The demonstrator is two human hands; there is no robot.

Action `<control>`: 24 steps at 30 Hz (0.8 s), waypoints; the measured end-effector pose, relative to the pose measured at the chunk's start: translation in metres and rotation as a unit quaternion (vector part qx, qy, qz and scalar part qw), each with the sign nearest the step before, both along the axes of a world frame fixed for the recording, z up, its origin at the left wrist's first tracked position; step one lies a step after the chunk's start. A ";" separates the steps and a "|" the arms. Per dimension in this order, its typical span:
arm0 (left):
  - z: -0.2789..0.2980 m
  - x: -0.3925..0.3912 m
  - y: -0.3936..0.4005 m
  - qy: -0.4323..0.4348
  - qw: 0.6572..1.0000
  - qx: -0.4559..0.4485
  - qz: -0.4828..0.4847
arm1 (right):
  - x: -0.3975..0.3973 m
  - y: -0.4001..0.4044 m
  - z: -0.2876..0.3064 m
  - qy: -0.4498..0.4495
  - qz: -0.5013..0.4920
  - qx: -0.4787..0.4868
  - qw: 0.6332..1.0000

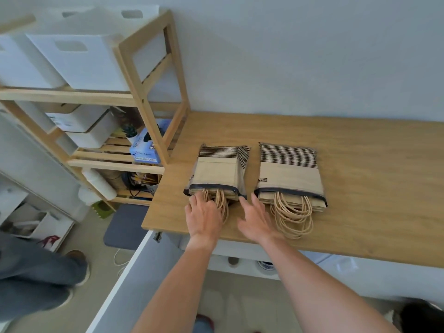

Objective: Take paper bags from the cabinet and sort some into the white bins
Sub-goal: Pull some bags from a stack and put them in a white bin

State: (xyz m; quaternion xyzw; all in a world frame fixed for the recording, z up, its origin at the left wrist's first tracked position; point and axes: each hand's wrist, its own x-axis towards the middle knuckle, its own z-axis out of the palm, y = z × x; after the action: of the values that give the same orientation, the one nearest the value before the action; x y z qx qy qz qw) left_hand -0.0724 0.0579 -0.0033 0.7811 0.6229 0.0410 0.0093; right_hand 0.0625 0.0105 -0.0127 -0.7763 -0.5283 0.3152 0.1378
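Both bare forearms reach forward, nearly side by side. The left hand (204, 218) lies palm down, fingers spread loosely and reaching ahead. The right hand (255, 218) sits just right of it, palm down, fingers straight and slightly fanned.

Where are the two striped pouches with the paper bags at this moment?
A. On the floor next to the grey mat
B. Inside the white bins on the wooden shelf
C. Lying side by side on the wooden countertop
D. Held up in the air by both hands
C: the left pouch and the right pouch lie flat on the wooden countertop, with the rope handles of the bags sticking out toward the person.
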 end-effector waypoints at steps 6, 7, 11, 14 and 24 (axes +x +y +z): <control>0.001 -0.011 -0.006 -0.003 1.000 0.023 -0.019 | -0.019 0.015 0.004 0.065 -0.106 0.098 0.987; -0.002 -0.013 -0.010 -0.004 0.999 0.024 -0.025 | -0.021 0.017 0.005 0.079 -0.124 0.108 0.983; -0.020 -0.021 -0.023 -0.023 0.998 0.043 -0.045 | -0.028 0.026 0.012 0.156 -0.198 0.114 0.961; -0.027 -0.025 -0.031 -0.050 0.995 0.049 -0.072 | -0.031 0.033 0.015 0.174 -0.231 0.106 0.952; -0.031 -0.041 -0.057 -0.128 0.981 0.054 -0.135 | -0.038 0.053 0.026 0.254 -0.317 0.050 0.913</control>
State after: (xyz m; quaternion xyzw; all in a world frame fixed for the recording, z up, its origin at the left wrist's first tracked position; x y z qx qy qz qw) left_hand -0.1132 0.0011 -0.0348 0.8455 0.5024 0.1730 0.0525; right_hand 0.0242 0.0633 0.0130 -0.7890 -0.2169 0.4142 0.3985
